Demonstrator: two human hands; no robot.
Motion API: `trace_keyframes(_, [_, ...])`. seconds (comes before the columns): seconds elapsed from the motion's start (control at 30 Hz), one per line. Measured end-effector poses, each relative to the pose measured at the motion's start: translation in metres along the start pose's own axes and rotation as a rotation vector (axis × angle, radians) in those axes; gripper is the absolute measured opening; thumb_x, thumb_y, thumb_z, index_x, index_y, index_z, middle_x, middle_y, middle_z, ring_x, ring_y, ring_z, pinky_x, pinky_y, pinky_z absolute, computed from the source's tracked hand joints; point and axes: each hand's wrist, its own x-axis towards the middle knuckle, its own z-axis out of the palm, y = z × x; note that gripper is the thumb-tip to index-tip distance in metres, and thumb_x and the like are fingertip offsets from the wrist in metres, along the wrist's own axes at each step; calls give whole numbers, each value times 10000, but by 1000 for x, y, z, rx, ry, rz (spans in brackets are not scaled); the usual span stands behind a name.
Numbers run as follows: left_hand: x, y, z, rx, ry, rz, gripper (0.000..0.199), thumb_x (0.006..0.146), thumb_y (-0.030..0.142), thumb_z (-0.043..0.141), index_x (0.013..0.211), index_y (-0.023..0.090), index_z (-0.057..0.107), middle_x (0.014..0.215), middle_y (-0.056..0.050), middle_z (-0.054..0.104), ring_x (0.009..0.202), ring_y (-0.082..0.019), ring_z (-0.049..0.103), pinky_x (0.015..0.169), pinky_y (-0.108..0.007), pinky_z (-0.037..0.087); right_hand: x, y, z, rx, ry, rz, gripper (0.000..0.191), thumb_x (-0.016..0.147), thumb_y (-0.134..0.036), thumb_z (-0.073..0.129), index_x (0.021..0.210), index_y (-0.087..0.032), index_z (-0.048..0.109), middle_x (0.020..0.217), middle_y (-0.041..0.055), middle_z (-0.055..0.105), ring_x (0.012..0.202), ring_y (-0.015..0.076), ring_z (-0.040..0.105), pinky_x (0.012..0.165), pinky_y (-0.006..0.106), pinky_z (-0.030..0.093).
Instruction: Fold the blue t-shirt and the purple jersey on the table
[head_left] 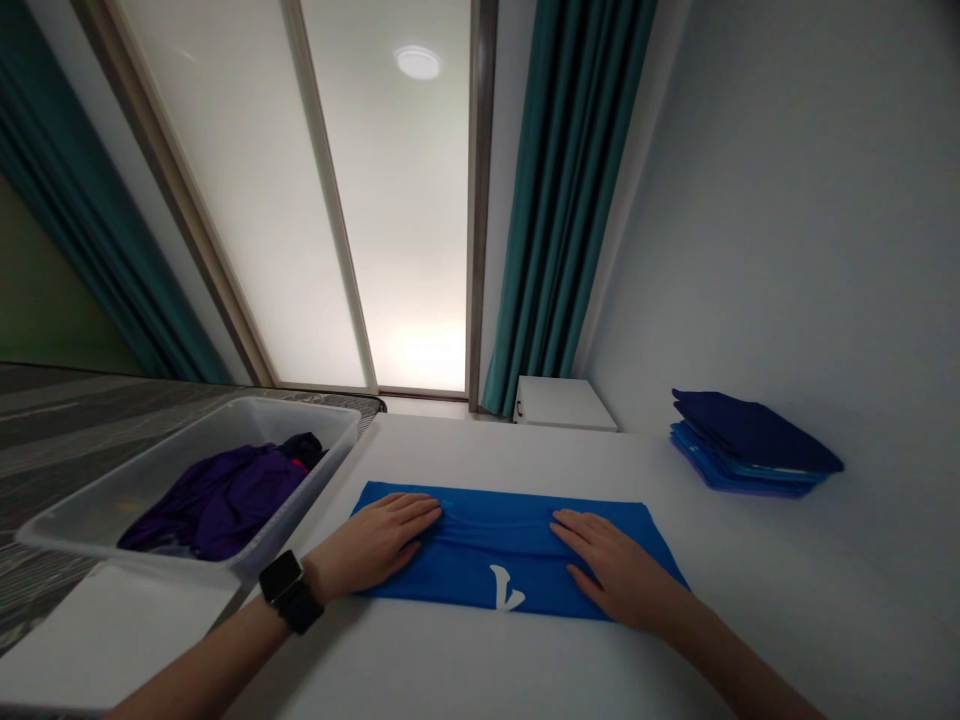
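Along the left of the white counter, a translucent plastic bin holds crumpled purple clothing. At center, the left hand, with a wristwatch, and the right hand lie flat on a folded blue garment bearing a white mark; each grip is released, fingers open. Far right: a stack of folded blue garments on the counter.

White printed mark, seen upside down, on a folded blue cloth, letter or numeral unclear
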Motion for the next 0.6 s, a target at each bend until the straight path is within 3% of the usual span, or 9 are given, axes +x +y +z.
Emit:
trace_keyframes(0.13, [-3, -16, 1, -56, -55, -66, 567, 829, 60, 449, 1349, 272, 527, 1369, -20, 567, 1253, -207, 529, 1097, -389, 390, 4, 4, 2, 17, -41, 51, 605, 793, -73, 445, 1383, -192, 494, 1448, 81, 473, 1329, 236, 436, 1113, 453, 363])
trace_keyframes(0.23, [-4, -24, 1, -67, -67, -99, 589, 793, 27, 439, 1322, 258, 560, 1368, -24, 568, 1263, -208, 522, 1101, -387, 386, 6, 6, 1, -1, -50, 65, 631, 749, -34, 439, 1358, -179, 520, 1437, 84, 486, 1327, 236, 440, 1107, 461, 370])
trace_keyframes(0.43, [-1, -23, 5, -112, -11, -133, 507, 867, 152, 495, 1357, 281, 519, 1314, -49, 603, 1196, -226, 561, 1052, -404, 422, 11, 9, -2, 14, 10, 54, 420, 884, -107, 372, 1202, -195, 631, 1324, 82, 597, 1225, 236, 542, 1022, 452, 442])
trace_keyframes(0.6, [13, -25, 4, -346, 38, -166, 298, 939, 293, 453, 1131, 240, 674, 1177, -63, 666, 1077, -211, 607, 999, -370, 450, 23, 16, -11, 144, 13, 191, 342, 927, -211, 363, 1141, -194, 629, 1139, 97, 682, 1042, 222, 627, 928, 396, 471])
